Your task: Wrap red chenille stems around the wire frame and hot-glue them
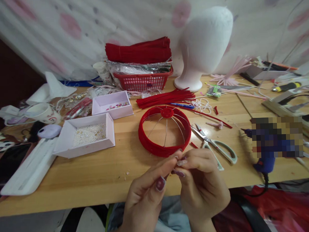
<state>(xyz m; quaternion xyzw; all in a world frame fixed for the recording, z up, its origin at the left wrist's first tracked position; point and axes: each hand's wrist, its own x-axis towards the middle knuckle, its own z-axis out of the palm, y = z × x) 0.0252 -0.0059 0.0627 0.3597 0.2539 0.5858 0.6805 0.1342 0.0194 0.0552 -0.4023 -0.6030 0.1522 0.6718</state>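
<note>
My left hand and my right hand meet at the fingertips above the table's front edge. Both are pinched closed, and whatever lies between the fingers is hidden or too small to name. Just beyond them rests a round frame wrapped in red fuzzy strips, with thin wire spokes running to a small red disc on its far rim. Scissors with pale green handles lie partly open to the right of it, close to my right hand. A bundle of red pipe cleaners lies behind the frame.
A white foam head stands at the back beside a red basket. On the left are a white box of pearl beads, a box of pink gems and a paper cup. A blue glue gun, partly pixelated, sits right.
</note>
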